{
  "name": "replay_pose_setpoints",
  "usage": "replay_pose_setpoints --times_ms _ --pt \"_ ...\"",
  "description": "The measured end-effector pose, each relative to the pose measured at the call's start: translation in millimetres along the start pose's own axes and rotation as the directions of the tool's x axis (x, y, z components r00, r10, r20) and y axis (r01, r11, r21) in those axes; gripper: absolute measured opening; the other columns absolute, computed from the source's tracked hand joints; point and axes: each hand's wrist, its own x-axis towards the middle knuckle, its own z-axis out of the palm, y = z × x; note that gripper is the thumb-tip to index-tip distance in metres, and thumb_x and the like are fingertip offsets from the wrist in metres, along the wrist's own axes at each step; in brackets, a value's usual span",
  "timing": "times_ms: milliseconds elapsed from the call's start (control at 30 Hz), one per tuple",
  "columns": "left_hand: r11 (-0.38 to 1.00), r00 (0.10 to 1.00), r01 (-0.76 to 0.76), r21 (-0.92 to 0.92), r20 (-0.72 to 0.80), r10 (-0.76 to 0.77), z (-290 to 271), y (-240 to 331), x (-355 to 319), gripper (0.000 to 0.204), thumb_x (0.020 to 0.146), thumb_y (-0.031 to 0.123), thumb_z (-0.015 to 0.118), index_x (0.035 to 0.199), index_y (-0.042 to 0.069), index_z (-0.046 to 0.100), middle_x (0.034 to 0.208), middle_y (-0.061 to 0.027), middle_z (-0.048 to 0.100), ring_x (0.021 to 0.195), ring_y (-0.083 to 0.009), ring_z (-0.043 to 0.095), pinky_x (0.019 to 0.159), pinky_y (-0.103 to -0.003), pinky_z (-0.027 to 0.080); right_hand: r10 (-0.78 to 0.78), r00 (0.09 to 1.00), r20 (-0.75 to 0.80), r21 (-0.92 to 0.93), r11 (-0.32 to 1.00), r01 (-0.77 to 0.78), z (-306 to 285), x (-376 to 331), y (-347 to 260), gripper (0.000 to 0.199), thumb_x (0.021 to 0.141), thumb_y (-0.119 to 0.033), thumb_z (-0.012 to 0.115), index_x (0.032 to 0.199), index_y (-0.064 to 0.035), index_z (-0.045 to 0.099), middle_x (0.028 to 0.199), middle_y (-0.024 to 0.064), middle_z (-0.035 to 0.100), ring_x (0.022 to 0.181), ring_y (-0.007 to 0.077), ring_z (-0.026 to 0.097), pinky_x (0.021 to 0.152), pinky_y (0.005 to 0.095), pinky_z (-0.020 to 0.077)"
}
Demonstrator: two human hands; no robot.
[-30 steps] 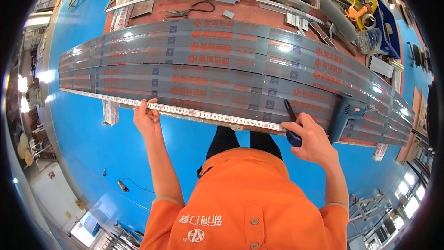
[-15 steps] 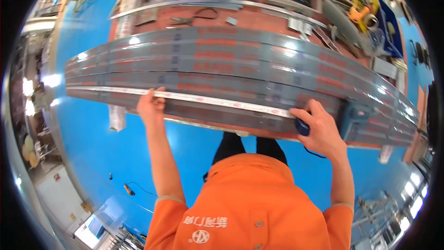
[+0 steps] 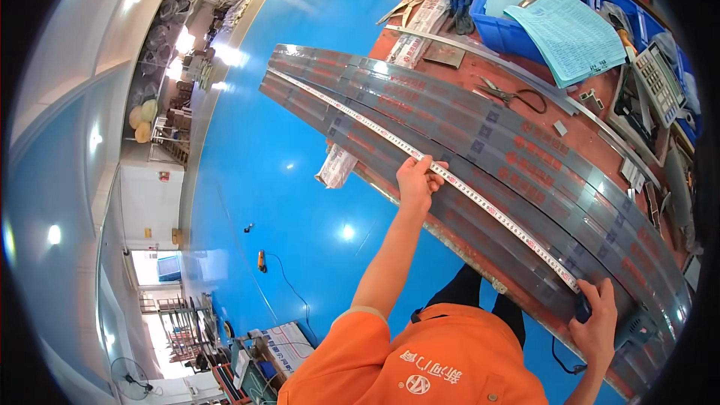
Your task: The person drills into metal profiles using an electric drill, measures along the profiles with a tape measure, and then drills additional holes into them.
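Long grey profiles in printed protective film [image 3: 442, 105] lie side by side on the workbench. A white tape measure blade [image 3: 495, 214] is stretched along the near profiles, out to their far left end. My left hand [image 3: 420, 182] is closed, thumb and fingers pinching the blade about midway along it. At the blade's right end my right hand [image 3: 598, 319] is wrapped round the dark blue tape measure case [image 3: 583, 307], a black strap hanging below. Just right of that hand, a dark teal power tool [image 3: 636, 330] rests on the profiles.
On the reddish bench top [image 3: 517, 79] are scissors [image 3: 514, 94], a blue bin [image 3: 487, 11] with clipped papers [image 3: 570, 37], pliers [image 3: 405, 9] and a calculator [image 3: 660, 79]. A wrapped beam end [image 3: 337, 167] juts out past the bench's near edge. A corded orange tool [image 3: 262, 261] lies on the blue floor [image 3: 300, 202].
My view has turned to the left, toward the far end of the profiles. Both hands keep their hold on the tape measure, and the blade stays stretched along the profiles.
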Motion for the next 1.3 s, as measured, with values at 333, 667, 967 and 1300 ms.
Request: replay_pose_setpoints --times_ms 333,667,967,1300 --pt "1.0 0.999 -0.025 -0.018 -0.025 0.025 2 7 -2 0.009 0.1 0.008 0.058 0.098 0.003 0.052 0.087 -0.0203 0.074 0.049 -0.0132 0.055 0.041 -0.021 0.035 -0.034 0.999 -0.038 -0.011 0.999 0.033 0 11 -3 0.058 0.059 0.006 0.066 0.116 -0.0045 0.068 0.096 0.0097 0.047 0.083 0.0288 0.05 0.073 0.0364 0.0445" --pt "0.998 0.996 -0.057 0.033 0.064 0.055 -50 -18 30 0.008 0.099 0.009 0.062 0.103 0.005 0.056 0.097 -0.024 0.074 0.051 -0.0155 0.06 0.039 -0.019 0.037 -0.185 0.981 -0.05 -0.157 0.972 0.175 -4 16 12 0.057 0.064 -0.004 0.076 0.12 -0.0117 0.068 0.104 0.0107 0.056 0.09 0.0312 0.055 0.076 0.0382 0.049" --pt "0.467 0.862 -0.446 0.763 0.226 0.454 17 -19 -28 0.014 0.093 0.013 0.072 0.101 0.004 0.066 0.08 -0.0042 0.066 0.063 -0.0118 0.052 0.057 -0.025 0.042 -0.097 0.994 -0.045 -0.341 0.937 0.076 -3 23 24 0.064 0.063 0.0 0.076 0.124 -0.0154 0.067 0.102 0.0082 0.05 0.092 0.0267 0.052 0.078 0.0346 0.048" --pt "-0.007 0.319 -0.938 0.347 0.87 0.376 73 -87 -88 0.024 0.075 0.003 0.083 0.096 0.011 0.077 0.112 -0.0029 0.063 0.098 -0.0223 0.051 0.084 -0.032 0.046 -0.076 0.996 -0.05 -0.332 0.942 0.055 2 30 33 0.066 0.062 0.001 0.078 0.125 -0.015 0.068 0.104 0.0083 0.048 0.093 0.026 0.052 0.08 0.0341 0.049"
